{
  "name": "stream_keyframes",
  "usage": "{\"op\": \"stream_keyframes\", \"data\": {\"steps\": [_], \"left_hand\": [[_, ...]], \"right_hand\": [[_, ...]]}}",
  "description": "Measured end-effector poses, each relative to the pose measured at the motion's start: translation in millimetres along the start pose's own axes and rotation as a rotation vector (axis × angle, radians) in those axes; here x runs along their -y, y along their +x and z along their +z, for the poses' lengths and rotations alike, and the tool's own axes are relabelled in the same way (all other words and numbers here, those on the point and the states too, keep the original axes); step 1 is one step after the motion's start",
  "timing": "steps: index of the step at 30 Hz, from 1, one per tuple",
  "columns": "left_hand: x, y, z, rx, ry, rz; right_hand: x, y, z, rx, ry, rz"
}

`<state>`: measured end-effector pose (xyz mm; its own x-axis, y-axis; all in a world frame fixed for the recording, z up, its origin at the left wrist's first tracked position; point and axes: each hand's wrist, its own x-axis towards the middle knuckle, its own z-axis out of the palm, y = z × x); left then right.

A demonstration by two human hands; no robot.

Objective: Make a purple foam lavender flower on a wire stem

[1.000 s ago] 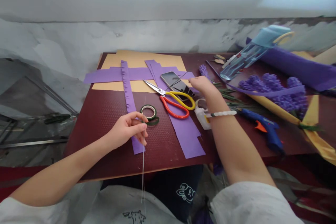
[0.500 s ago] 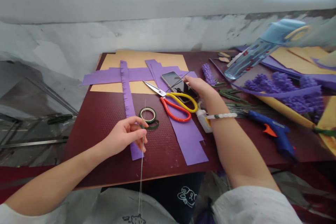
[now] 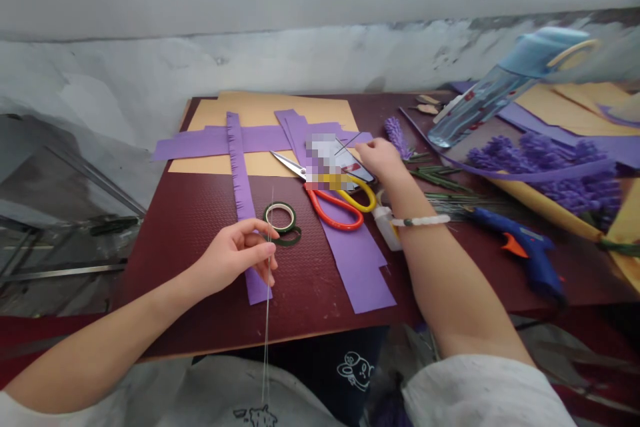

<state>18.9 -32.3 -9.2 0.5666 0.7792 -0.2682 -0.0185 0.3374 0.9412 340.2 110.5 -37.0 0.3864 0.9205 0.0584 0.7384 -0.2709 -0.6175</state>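
1. The left hand [image 3: 233, 257] is closed narrowly, its thumb and fingertips pinching thin wires [image 3: 267, 347]. The wires run toward 6 o'clock, past the near edge of the dark red worktop [image 3: 185, 293].
2. A roll of green tape [image 3: 280, 205] sits just beyond the left hand, at about 1 o'clock from it. A fringed purple paper strip [image 3: 241, 177] passes under that hand.
3. The right hand [image 3: 383, 160] is slightly cupped, its fingers together. A thin dark wire [image 3: 347, 142] shows just past its fingertips, but I cannot tell whether the hand holds it.
4. At about 9 o'clock from the right hand, a pixelated patch [image 3: 325, 160] hides whatever lies there. It also hides part of the scissors [image 3: 330, 203].
5. A glue bottle [image 3: 387, 232] stands just below the right hand, partly hidden by the wrist.
6. At about 3 o'clock, a blue hot glue gun [image 3: 525, 250] lies near purple flower sprays [image 3: 565, 177], and the frame cuts off the items at the right edge.
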Motion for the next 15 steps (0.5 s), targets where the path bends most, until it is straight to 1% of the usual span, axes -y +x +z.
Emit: {"op": "stream_keyframes", "data": {"steps": [1,2,3,4,5,7,10,15], "left_hand": [[0.3,0.0,-0.2,0.0,0.0,0.003],[0.7,0.0,-0.5,0.0,0.001,0.005],[1.0,0.0,-0.6,0.001,0.001,0.008],[1.4,-0.1,-0.8,0.002,0.002,0.009],[1.8,-0.1,-0.8,0.003,0.003,0.009],[2.5,0.1,-0.9,0.001,0.006,0.01],[3.4,0.6,-0.9,-0.005,0.009,0.011],[3.4,0.8,-1.0,0.001,0.005,0.009]], "right_hand": [[1.4,-3.0,-2.3,-0.084,-0.045,-0.041],[2.8,-6.1,-4.2,-0.163,-0.102,-0.111],[4.4,-9.2,-5.6,-0.221,-0.161,-0.2],[6.1,-12.1,-6.3,-0.246,-0.224,-0.294],[7.8,-14.7,-6.6,-0.24,-0.282,-0.374],[11.1,-18.4,-5.9,-0.191,-0.37,-0.456],[14.6,-20.4,-3.7,-0.154,-0.457,-0.491],[14.7,-18.7,0.0,-0.151,-0.52,-0.534]]}}
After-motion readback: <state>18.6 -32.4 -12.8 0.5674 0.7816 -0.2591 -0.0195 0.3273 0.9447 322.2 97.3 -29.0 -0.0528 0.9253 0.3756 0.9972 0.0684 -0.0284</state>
